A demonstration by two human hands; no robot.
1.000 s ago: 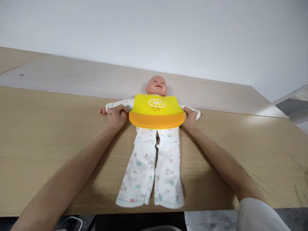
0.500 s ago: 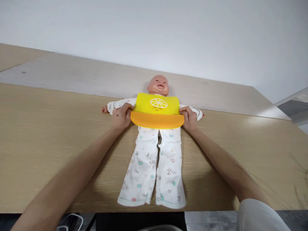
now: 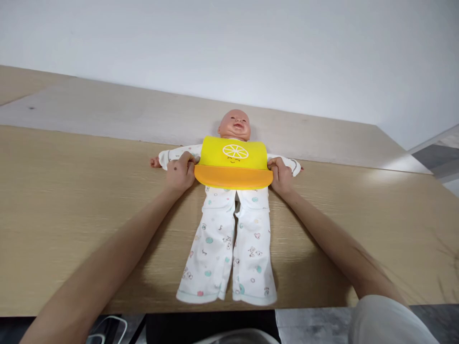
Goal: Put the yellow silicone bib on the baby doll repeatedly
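The yellow bib (image 3: 233, 155) bears a lemon-slice face, no words. The left hand (image 3: 180, 173) and right hand (image 3: 280, 176) pinch its sides, lying on the doll (image 3: 234, 125).

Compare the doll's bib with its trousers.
The bib is plain yellow and orange with one lemon-slice mark; the trousers are white with small coloured prints. The bib is gripped at both sides by the left hand and right hand; the trousers lie untouched. Both are on the doll.
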